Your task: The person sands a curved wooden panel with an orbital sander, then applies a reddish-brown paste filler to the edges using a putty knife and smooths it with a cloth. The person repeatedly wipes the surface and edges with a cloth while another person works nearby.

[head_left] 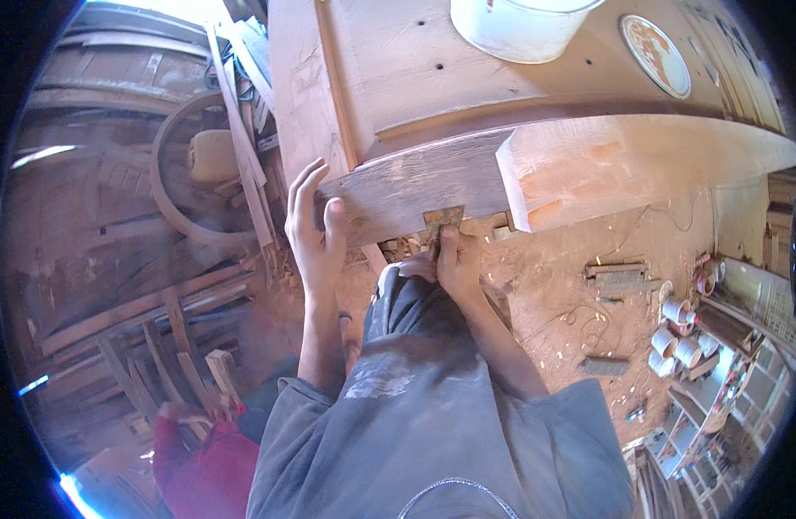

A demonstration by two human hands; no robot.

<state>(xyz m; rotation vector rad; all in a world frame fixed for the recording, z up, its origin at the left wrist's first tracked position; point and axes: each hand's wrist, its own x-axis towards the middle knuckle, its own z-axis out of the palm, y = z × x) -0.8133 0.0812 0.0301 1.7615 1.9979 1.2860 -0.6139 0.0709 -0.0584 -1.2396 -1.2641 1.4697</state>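
Observation:
In front of me runs a long wooden beam (389, 195), its near face grey-brown and rough. A paler, smoother wood block (606, 169) lies along its right part. My right hand (458, 259) is closed around a putty knife (444, 216), thumb on top. The knife's wide, stained blade overlaps the beam's lower edge. At the beam's left end is my left hand (314, 238), fingers stretched and apart, thumb raised. It is close to the wood; whether it touches I cannot tell.
Beyond the beam, a white bucket (523, 26) and a round lid (655, 56) sit on a wooden panel (398, 73). Planks and a curved hoop (169, 173) lie at left. A person in red (208, 467) is at lower left. Several paint pots (675, 337) and cables occupy the right floor.

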